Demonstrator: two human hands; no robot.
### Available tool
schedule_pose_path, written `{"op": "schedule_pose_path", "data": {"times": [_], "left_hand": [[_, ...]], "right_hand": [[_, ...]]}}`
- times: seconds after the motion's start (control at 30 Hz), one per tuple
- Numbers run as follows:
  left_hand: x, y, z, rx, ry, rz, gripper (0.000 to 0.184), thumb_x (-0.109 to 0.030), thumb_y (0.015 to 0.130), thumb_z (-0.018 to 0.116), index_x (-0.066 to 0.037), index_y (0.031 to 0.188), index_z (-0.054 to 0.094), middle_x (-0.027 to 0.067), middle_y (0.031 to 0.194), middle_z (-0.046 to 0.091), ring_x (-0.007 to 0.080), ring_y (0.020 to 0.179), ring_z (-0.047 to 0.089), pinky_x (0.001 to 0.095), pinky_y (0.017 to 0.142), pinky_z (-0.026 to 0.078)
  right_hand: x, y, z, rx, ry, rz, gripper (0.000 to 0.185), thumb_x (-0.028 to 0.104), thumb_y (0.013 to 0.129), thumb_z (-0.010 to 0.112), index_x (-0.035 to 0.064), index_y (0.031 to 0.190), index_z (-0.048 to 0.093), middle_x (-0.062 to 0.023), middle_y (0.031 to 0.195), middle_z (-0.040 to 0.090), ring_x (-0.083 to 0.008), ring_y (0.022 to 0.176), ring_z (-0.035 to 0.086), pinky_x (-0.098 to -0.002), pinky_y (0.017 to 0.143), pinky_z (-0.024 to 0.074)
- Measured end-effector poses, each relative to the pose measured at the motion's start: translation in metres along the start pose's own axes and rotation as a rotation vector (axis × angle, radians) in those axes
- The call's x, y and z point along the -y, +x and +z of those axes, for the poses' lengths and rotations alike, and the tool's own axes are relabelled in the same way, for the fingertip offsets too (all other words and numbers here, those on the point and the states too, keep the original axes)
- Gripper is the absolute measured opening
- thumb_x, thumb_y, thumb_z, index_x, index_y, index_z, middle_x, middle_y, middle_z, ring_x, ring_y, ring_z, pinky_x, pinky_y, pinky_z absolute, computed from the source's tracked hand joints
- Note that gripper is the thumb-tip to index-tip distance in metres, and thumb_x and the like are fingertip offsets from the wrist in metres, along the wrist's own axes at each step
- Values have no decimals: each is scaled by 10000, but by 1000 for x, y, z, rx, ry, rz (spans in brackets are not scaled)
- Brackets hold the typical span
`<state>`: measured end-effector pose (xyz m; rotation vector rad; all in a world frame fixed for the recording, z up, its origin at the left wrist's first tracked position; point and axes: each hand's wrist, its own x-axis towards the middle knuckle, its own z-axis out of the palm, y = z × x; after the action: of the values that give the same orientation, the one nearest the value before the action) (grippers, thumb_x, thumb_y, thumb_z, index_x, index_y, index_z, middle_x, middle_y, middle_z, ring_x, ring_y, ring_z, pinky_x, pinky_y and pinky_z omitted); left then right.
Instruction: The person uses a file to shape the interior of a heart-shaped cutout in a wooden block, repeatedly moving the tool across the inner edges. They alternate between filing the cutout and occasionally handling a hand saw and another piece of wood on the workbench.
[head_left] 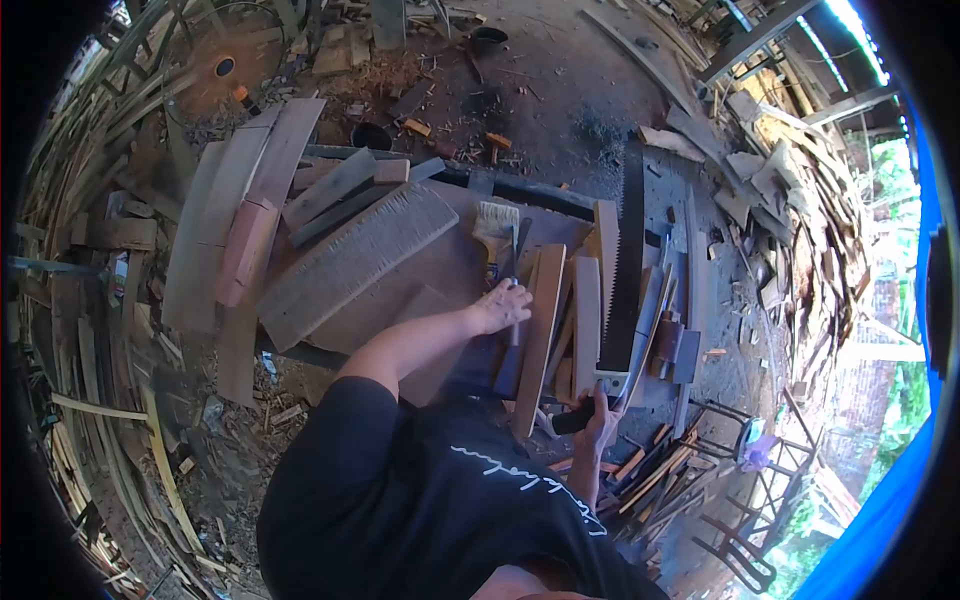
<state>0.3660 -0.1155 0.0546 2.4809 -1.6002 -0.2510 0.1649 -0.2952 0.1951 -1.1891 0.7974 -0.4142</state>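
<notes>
My right hand (pixel 599 428) is wrapped round the black handle of a handsaw (pixel 626 250). Its long dark blade points away from me, teeth towards the left. Over the workbench, the fingers of my left hand (pixel 502 306) are closed on a slim grey tool (pixel 515 332), whose exact kind I cannot make out. Just beyond that hand lies a wide brush (pixel 495 232) with pale bristles. A narrow wooden board (pixel 541 335) stands between my two hands, and a shorter wooden piece (pixel 587 320) sits beside the saw blade.
A broad grey plank (pixel 360 262) lies across the bench's left part. More boards (pixel 268 165) stack further left. Scrap wood (pixel 790 200) is heaped at the right, and a metal frame rack (pixel 735 430) stands at lower right. Shavings and offcuts litter the ground.
</notes>
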Motion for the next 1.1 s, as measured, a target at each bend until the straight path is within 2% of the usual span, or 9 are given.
{"op": "schedule_pose_path", "data": {"times": [0.13, 0.23, 0.4, 0.57, 0.7, 0.8, 0.93, 1.0, 1.1], "left_hand": [[-6, -15, 17, 13, -7, -78, 174, -174, 883, 535, -160, 1002, 661, 98, 1211, 564, 264, 1228, 496, 476, 983, 395], [-11, -37, 29, -219, -176, -114, 202, -167, 875, 552, -157, 1050, 654, 120, 1225, 546, 286, 1268, 455, 435, 962, 399], [2, -122, -36, -533, -368, -653, 321, -127, 786, 715, -159, 1096, 637, 118, 1227, 542, 322, 1240, 478, 459, 973, 403], [89, -254, -82, -828, -75, -1039, 444, -142, 766, 743, -152, 1175, 572, 111, 1174, 521, 349, 1142, 490, 516, 946, 398], [164, -339, -88, -657, 110, -1677, 829, -331, 780, 785, -138, 1461, 354, 172, 1456, 377, 401, 1337, 360, 617, 1047, 297], [195, -380, -103, -520, -21, -1833, 945, -380, 775, 788, -115, 1518, 268, 192, 1523, 314, 424, 1387, 304, 639, 1067, 280], [221, -412, -71, -500, 37, -1739, 880, -343, 765, 799, -149, 1482, 327, 182, 1424, 444, 396, 1313, 422, 598, 1031, 343], [219, -416, -67, -467, -53, -1665, 861, -356, 775, 791, -171, 1477, 330, 190, 1395, 468, 391, 1298, 438, 595, 1056, 327], [192, -385, -104, -406, -183, -1485, 820, -373, 785, 782, -189, 1459, 353, 194, 1336, 510, 378, 1264, 468, 574, 1072, 325]], "right_hand": [[-10, 9, -18, 25, -16, 39, 342, 144, 893, 711, 99, 1160, 502, -73, 740, 593, -159, 553, 588, -284, 471, 514], [-9, 8, -7, 35, -51, 71, 308, 146, 895, 715, 82, 1128, 523, -70, 746, 601, -147, 560, 597, -271, 476, 521], [-13, 9, 20, 115, -145, 88, 285, 165, 912, 703, 84, 1114, 518, -66, 736, 597, -138, 556, 594, -259, 474, 517], [-14, 11, 76, 216, -182, 94, 303, 175, 926, 692, 85, 1144, 503, -63, 733, 582, -135, 531, 581, -261, 459, 516], [-23, 10, 119, 276, -249, 50, 292, 185, 927, 691, 81, 1125, 503, -51, 725, 568, -132, 534, 582, -260, 450, 509], [-31, -12, 151, 306, -265, -19, 249, 163, 933, 676, 75, 1095, 510, -42, 719, 569, -127, 561, 588, -252, 471, 495], [-57, -6, 168, 345, -334, -355, 203, 134, 942, 645, 46, 1070, 515, -56, 717, 596, -127, 579, 600, -247, 547, 503], [-55, 2, 179, 528, -371, -7, 167, 119, 944, 643, 27, 1034, 537, -72, 746, 630, -137, 599, 621, -264, 559, 517], [-42, -12, 201, 481, -420, 1, 131, 109, 944, 645, 23, 1002, 565, -77, 755, 653, -139, 618, 636, -273, 573, 526]]}}
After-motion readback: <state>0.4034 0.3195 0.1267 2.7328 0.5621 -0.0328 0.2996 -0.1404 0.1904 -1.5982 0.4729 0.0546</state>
